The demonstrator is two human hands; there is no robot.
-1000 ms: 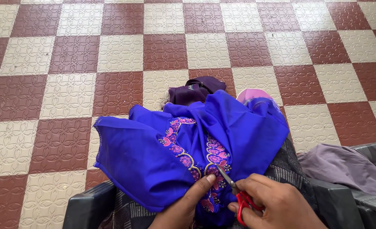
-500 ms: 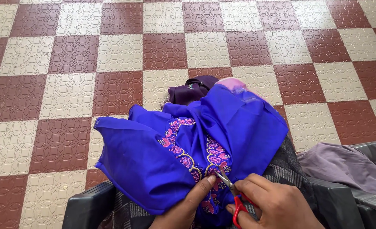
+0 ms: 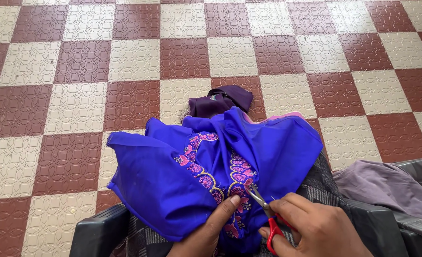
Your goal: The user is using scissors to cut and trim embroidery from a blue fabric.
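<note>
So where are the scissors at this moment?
In the head view, low and right of centre: the red-handled scissors are in the right hand, blades on the blue garment's pink embroidery, beside the left hand.

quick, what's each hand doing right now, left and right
Left hand: fingers pinching the blue embroidered cloth by its pink border.
Right hand: closed on the red-handled scissors, blades at the embroidery.

A right hand (image 3: 322, 231) works red-handled scissors (image 3: 266, 216) at the pink embroidery of a blue garment (image 3: 211, 166) pinned by the left hand (image 3: 211, 228), above a red-and-cream checkered floor (image 3: 77, 95), with grey cloth (image 3: 387, 183) alongside.
</note>
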